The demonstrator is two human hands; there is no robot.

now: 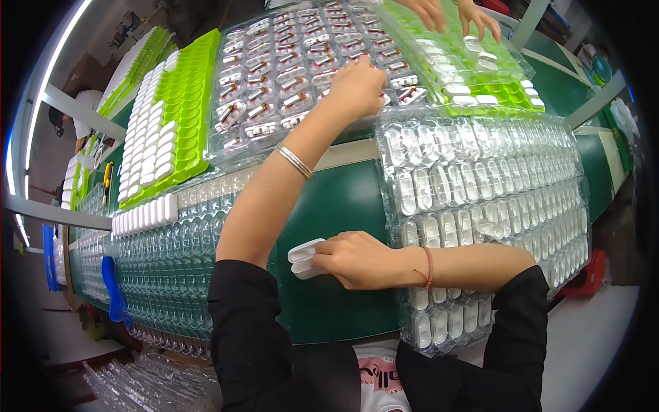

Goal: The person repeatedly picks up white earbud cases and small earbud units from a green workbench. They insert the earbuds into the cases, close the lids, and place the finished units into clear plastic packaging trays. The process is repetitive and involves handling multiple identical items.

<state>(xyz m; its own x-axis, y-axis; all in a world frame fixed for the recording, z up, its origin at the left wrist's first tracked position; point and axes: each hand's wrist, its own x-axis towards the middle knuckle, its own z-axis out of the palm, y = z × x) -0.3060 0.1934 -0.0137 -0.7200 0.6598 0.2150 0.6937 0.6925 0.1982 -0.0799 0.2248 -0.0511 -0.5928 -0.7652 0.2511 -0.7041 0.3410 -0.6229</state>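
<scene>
My left hand [358, 88], a silver bangle on its wrist, reaches over a clear tray [214, 141] of small white parts with red-and-dark pieces on them. Its fingers are curled down among these parts [322, 63]; whatever they pinch is hidden. Closer to me, my right hand [357, 261] grips a small white hinged case [305, 259] with its lid raised, above the green table [329, 309]. To the right of that hand lies a stack of clear blister trays [480, 230] filled with white case shells.
Bright green trays [189, 103] with white cases stand at left, beside a row of closed white cases [145, 213] on clear empty trays [171, 268]. A blue tool-like object [115, 292] lies there. At upper right, another person's hands [473, 17] work over a green tray [508, 93].
</scene>
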